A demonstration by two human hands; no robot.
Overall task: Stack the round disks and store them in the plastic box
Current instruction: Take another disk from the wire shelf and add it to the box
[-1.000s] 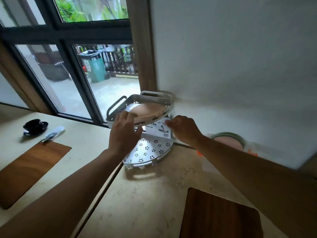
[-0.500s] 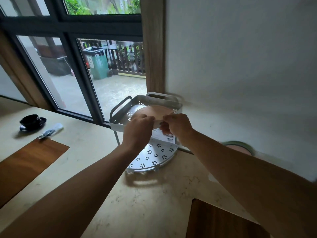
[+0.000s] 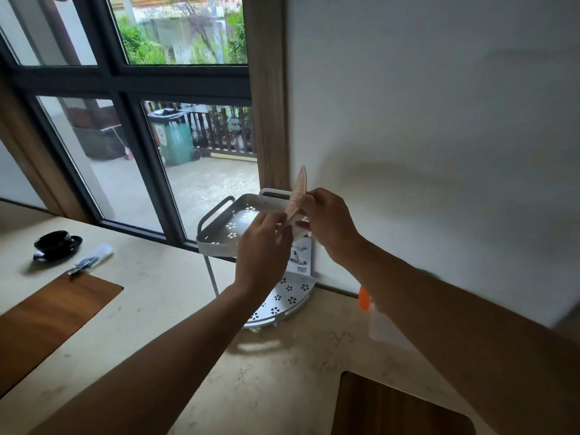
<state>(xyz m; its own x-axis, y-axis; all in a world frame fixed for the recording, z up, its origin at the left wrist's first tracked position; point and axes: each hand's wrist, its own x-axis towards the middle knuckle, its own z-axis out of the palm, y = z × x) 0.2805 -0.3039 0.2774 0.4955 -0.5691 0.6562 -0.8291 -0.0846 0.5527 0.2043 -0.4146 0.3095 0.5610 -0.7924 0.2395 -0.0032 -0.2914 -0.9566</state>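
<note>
A thin pale round disk (image 3: 298, 191) stands on edge above the upper tier of a white two-tier corner rack (image 3: 219, 238). My right hand (image 3: 329, 221) grips its right side, and my left hand (image 3: 263, 243) pinches its lower edge. The disk is seen almost edge-on, tilted up toward the wall. A clear plastic box (image 3: 381, 324) with an orange clip (image 3: 363, 298) sits on the counter to the right, mostly hidden behind my right forearm.
The rack stands in the corner between a window and a white wall. A black cup on a saucer (image 3: 56, 243) and wrapped cutlery (image 3: 91, 263) lie at the left. Wooden boards (image 3: 47, 315) (image 3: 392, 406) are set into the counter at left and bottom right.
The disk was lying flat on the rack's upper tier; both hands have lifted it off and tipped it up on edge. The view has shifted up and left.
</note>
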